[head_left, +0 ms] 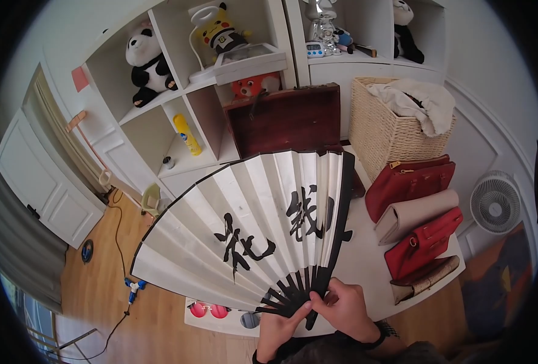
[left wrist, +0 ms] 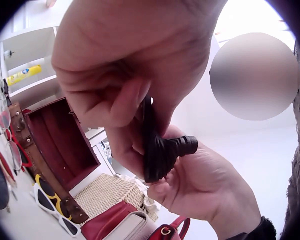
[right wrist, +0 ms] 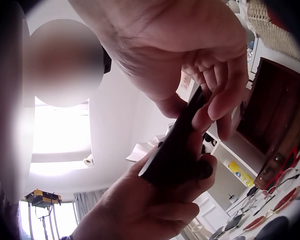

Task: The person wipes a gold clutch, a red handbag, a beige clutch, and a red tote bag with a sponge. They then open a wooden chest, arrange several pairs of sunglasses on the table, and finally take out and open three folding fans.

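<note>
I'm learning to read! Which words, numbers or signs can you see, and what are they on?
"花": black brushwork on the white folding fan.
Brush writing to its right: folds make it unclear.
Yellow plastic bottle: label too small to read.
Small white-and-blue device: too small to read.

My left hand [head_left: 279, 330] and right hand [head_left: 349, 308] come together low in the head view, both gripping with fingers curled, thumb tips close to each other, as my left wrist [head_left: 265, 353] and right wrist [head_left: 375, 337] angle inward from below.
</note>
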### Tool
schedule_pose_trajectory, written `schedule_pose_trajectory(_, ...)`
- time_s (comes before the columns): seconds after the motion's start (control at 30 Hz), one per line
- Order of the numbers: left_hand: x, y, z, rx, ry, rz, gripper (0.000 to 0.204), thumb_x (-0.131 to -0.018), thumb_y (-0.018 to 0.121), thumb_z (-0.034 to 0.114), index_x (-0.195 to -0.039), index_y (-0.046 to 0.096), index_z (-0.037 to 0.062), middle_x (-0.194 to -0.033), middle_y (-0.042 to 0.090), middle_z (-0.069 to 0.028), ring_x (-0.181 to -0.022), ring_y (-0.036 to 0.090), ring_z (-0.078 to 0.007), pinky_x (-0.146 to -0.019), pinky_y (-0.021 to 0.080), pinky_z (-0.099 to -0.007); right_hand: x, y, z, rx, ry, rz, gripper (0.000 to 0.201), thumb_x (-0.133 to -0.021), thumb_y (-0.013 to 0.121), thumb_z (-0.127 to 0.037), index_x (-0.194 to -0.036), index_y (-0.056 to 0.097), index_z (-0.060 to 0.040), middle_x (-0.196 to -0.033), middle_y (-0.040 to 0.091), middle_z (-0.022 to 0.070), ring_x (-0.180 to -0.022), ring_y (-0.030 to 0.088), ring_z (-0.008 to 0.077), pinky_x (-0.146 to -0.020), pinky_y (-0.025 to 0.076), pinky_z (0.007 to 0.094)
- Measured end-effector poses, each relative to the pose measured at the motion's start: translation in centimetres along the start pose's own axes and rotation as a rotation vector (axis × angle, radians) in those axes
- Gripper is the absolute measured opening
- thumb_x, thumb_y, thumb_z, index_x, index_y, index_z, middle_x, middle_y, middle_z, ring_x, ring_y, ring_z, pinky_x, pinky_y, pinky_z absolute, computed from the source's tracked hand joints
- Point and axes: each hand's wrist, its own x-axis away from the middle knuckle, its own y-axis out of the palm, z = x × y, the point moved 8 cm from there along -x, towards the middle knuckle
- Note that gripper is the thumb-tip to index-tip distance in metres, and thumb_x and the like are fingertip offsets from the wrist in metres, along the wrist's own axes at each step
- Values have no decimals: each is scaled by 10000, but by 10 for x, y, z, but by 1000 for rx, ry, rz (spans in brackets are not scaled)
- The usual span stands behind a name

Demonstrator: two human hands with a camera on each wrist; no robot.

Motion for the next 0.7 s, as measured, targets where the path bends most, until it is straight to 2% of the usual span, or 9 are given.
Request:
schedule_pose_trajectory(0.1,1,1,-2,-19,10,-12,266,-858,772,190,-1045,709,12,-915,736,-99,-843,694,-183,-754,533,-331,2,0,0,41,-14,-19,320,-786,807,-223,-717,567,-24,-555,623,62,-466,644,174,-444,479,277)
schedule_pose_trajectory(0.2,3,-2,-10,-16,-74,-10,261,-864,754,160,-1067,699,5,-940,734,-110,-859,695,-186,-763,533,-335,2,-2,-12,-25,-22,-33,310,-795,798,-217,-716,566,-28,-564,629,60,-471,645,167,-445,479,274)
schedule_pose_trajectory(0.27,6,-10,-1,66,53,126,254,-872,726,125,-1087,687,-3,-953,730,-121,-851,686,-178,-758,531,-328,5,0,-18,-54,-36,-44,309,-799,795,-214,-711,564,-30,-571,630,60,-468,641,162,-445,477,273)
schedule_pose_trajectory(0.3,12,-11,2,96,41,148,233,-891,696,109,-1084,678,-21,-946,722,-112,-839,665,-156,-749,524,-308,5,1,-19,-81,-48,-51,308,-804,792,-211,-705,562,-33,-578,631,59,-466,637,157,-444,476,271)
schedule_pose_trajectory(0.43,14,-13,6,158,39,154,201,-910,694,119,-1038,679,-35,-914,701,-67,-820,628,-128,-734,512,-283,7,4,-20,-107,-108,-65,307,-808,790,-210,-695,559,-40,-582,626,58,-455,624,146,-442,471,268)
schedule_pose_trajectory(0.6,13,-13,-2,107,-10,94,199,-901,704,113,-1024,675,-40,-894,704,-77,-797,635,-127,-704,509,-282,10,8,-26,-82,-177,-94,284,-826,784,-216,-724,593,-33,-578,614,46,-438,599,132,-424,453,245)
schedule_pose_trajectory(0.7,16,-11,0,22,-33,92,186,-903,695,97,-1025,668,-40,-854,698,-77,-775,647,-133,-705,511,-283,6,1,-49,-72,-260,-111,262,-836,781,-217,-757,624,-23,-600,629,43,-434,593,124,-419,450,240)
